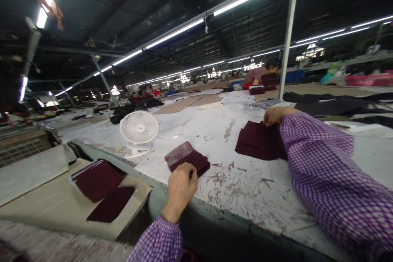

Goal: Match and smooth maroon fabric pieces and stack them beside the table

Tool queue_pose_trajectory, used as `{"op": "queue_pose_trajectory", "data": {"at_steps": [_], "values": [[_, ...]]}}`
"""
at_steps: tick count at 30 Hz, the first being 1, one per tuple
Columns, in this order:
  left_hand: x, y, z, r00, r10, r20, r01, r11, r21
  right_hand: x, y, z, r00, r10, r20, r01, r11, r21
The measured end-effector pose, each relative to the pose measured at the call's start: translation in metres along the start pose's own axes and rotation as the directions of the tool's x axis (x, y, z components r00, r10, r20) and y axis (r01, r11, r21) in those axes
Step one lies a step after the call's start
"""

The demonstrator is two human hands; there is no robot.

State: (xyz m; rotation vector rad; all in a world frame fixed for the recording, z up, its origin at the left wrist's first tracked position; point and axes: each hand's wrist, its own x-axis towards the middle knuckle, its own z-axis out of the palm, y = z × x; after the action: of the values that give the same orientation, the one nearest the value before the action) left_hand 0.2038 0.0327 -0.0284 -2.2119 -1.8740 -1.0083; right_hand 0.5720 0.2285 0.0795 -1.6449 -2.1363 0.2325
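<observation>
My left hand point(182, 184) is closed at the near edge of a small stack of maroon fabric pieces point(193, 159), fingers curled down against it. One piece on that stack shows a paler, speckled face. Further right, my right hand point(274, 115) pinches the far edge of a larger pile of maroon fabric pieces point(256, 141). My checked sleeve covers the right end of that pile. Both piles lie flat on the white-covered table point(221, 127). What exactly sits between my left fingertips is hidden.
A white desk fan point(139, 131) stands at the table's left edge. Lower left, maroon pieces point(98, 180) rest on a beige board point(132, 208). A metal pole point(288, 37) rises behind the right pile. Dark cloth point(331, 104) lies at right; a person point(256, 75) bends over further back.
</observation>
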Motion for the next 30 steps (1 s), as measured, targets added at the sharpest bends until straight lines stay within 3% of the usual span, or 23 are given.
{"op": "queue_pose_trajectory", "data": {"at_steps": [2,4,7,10,12,14,17,19,22,24,26,30], "values": [[0.002,-0.007,-0.002,0.986,-0.165,0.029,0.167,0.973,-0.161,0.004,-0.008,-0.004,0.997,0.055,0.059,-0.050,0.995,-0.091],[0.004,-0.014,-0.002,0.964,-0.258,0.066,0.266,0.924,-0.274,0.005,-0.026,-0.006,0.996,0.042,0.077,-0.031,0.990,-0.139],[0.004,-0.020,-0.001,0.955,-0.295,0.044,0.290,0.887,-0.361,-0.001,-0.077,0.007,0.969,-0.156,0.190,0.168,0.985,-0.048],[0.003,-0.018,0.000,0.959,-0.284,0.025,0.273,0.888,-0.371,-0.020,-0.142,0.042,0.755,-0.548,0.359,0.466,0.834,0.295],[0.002,-0.014,-0.001,0.965,-0.261,0.028,0.254,0.902,-0.348,-0.035,-0.178,0.068,0.639,-0.667,0.383,0.597,0.744,0.300],[0.002,-0.009,-0.004,0.975,-0.219,0.034,0.217,0.913,-0.345,-0.048,-0.201,0.090,0.583,-0.724,0.368,0.714,0.673,0.194],[0.005,-0.003,-0.005,0.985,-0.166,0.047,0.172,0.928,-0.329,-0.059,-0.214,0.111,0.559,-0.787,0.262,0.789,0.602,0.125],[0.009,-0.002,-0.003,0.984,-0.170,0.048,0.177,0.952,-0.250,-0.060,-0.213,0.119,0.557,-0.810,0.184,0.763,0.586,0.270],[0.014,-0.004,0.002,0.973,-0.227,0.035,0.230,0.963,-0.137,-0.056,-0.208,0.125,0.675,-0.737,0.030,0.642,0.608,0.468],[0.015,-0.005,0.003,0.970,-0.240,0.024,0.241,0.963,-0.117,-0.053,-0.205,0.127,0.734,-0.678,-0.040,0.611,0.634,0.475],[0.013,-0.003,0.003,0.976,-0.216,0.035,0.219,0.970,-0.106,-0.051,-0.203,0.128,0.741,-0.671,-0.032,0.614,0.657,0.438],[0.008,0.008,0.002,0.993,-0.073,0.089,0.072,0.997,0.015,-0.049,-0.199,0.122,0.690,-0.717,0.101,0.673,0.686,0.277]]}}
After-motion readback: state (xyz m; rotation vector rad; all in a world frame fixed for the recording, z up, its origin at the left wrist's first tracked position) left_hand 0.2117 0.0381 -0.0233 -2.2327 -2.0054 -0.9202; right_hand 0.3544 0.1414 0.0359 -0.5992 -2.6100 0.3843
